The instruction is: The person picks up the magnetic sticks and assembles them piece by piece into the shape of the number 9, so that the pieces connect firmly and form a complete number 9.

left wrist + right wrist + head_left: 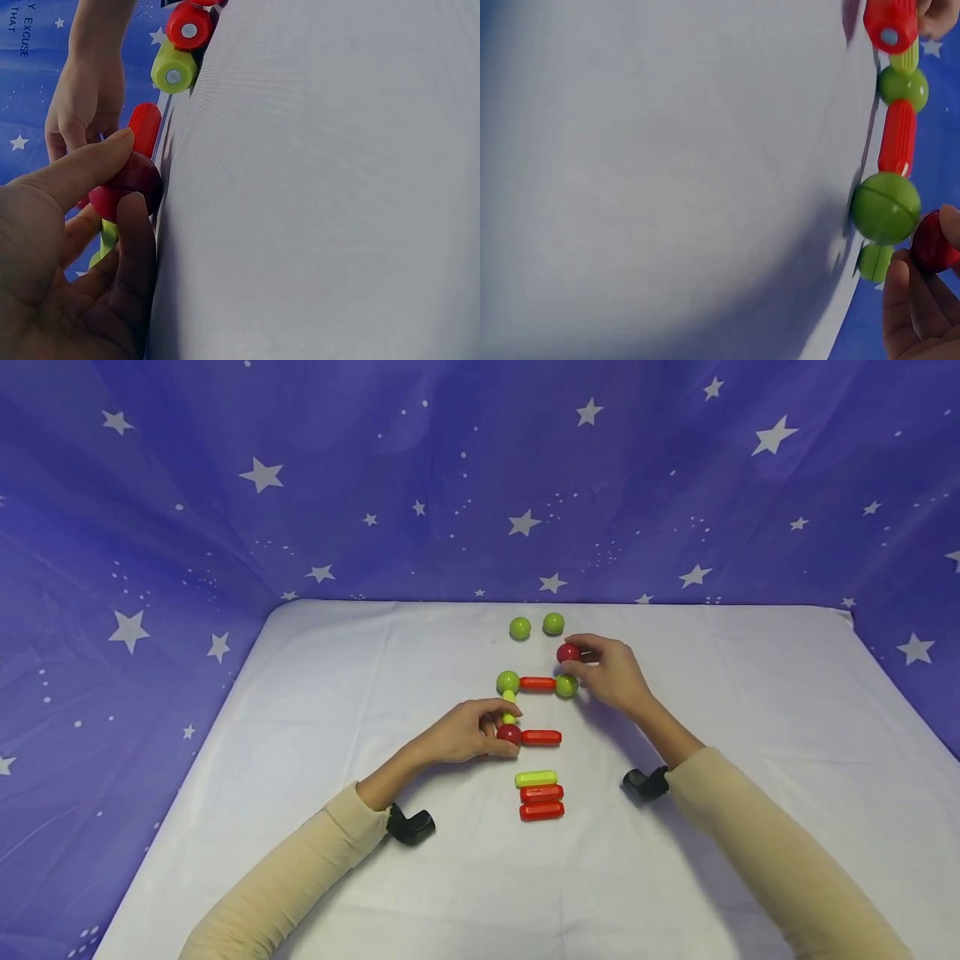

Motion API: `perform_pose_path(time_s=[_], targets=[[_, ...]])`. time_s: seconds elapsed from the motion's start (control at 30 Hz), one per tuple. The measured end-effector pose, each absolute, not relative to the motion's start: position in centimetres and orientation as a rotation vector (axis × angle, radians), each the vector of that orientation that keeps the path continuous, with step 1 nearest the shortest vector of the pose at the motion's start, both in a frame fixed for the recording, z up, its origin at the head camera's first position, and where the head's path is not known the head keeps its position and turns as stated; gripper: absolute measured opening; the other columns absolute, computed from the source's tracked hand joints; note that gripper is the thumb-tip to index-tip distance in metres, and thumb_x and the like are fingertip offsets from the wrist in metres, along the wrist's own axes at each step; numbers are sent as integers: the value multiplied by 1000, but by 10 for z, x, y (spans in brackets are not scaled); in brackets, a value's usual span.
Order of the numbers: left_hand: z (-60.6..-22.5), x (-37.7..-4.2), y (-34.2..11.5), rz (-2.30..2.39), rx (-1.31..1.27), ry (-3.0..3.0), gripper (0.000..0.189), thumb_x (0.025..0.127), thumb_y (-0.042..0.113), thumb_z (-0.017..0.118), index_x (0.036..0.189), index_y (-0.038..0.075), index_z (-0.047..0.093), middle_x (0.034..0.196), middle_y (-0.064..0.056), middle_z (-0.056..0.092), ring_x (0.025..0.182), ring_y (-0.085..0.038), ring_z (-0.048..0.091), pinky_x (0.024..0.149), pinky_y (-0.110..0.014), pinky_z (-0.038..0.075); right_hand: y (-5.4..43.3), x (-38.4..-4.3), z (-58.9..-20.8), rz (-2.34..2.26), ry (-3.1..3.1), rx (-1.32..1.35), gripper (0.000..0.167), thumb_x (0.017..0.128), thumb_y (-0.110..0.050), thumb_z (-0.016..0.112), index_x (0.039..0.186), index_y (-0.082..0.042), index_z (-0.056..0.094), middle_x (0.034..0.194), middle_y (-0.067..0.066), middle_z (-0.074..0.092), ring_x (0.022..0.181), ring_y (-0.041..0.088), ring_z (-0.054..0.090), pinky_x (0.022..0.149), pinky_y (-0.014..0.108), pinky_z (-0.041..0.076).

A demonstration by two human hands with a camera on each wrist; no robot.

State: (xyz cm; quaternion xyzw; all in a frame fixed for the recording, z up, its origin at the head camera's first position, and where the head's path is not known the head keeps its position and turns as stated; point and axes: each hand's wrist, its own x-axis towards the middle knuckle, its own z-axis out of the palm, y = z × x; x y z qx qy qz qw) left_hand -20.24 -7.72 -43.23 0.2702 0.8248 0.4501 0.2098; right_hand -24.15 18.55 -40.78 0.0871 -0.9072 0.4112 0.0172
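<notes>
Left of centre in the head view, the left hand [471, 731] pinches the near red ball [508, 734] between thumb and fingers, with no slack to be seen; a light, steady grip there should serve best, since a twist could loosen the yellow-green rod [509, 706], which runs up to the left green ball [507, 682]; at the centre, two loose green balls [520, 627] lie above the joined pieces; the upper red rod [537, 683] reaches right from the left green ball, and the lower red rod [541, 737] reaches right from the near red ball, its right end bare; three loose rods [542, 793] lie below them, out of the way; just right of centre, the right green ball [566, 685] caps the upper red rod and probably needs the gentlest care, as a nudge could knock it away; just above it in the frame, the far red ball [568, 653] is pinched by the right hand [611, 672], fingers closed to the ball's width; the right wrist view shows it raised off the cloth [667, 150], though whether it touches the right green ball I cannot tell; moving it slowly, fingertips clear of that neighbour, seems wise.
</notes>
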Motion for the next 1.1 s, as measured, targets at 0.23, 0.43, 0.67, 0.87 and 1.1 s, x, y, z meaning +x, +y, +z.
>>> perform_pose_path(time_s=[0.23,0.43,0.67,0.87,1.1], targets=[[-433,-203,-78,1265,762,2285,50,80,20,84,124,10,63,94,-4,58,69,-15,53,58,-24,44,185,-223,-408,1303,-2789,311,43,89,-11,75,128,-1,62,117,15,66,101,31,65,84,45,53],[-435,-203,-78,1266,756,2283,50,80,20,84,124,11,63,95,-4,58,69,-15,54,58,-24,46,187,-213,-411,1349,-2730,354,41,87,-8,76,125,1,63,111,17,68,93,30,67,79,43,56],[-435,-203,-78,1276,761,2280,50,80,19,84,124,10,63,94,-4,58,68,-16,55,57,-25,47,188,-201,-410,1339,-2754,347,40,86,-10,77,124,-1,64,109,14,69,92,26,66,80,41,56],[-435,-203,-78,1279,754,2282,50,80,19,84,124,10,63,94,-4,58,67,-15,54,57,-24,46,190,-189,-412,1358,-2775,349,37,86,-8,76,121,-2,64,110,13,68,92,26,66,80,40,57],[-435,-203,-78,1288,756,2273,51,80,19,85,124,10,63,94,-4,58,67,-16,55,57,-25,47,196,-179,-415,1373,-2781,422,35,85,-2,76,118,0,64,111,14,67,98,29,65,81,42,57]])
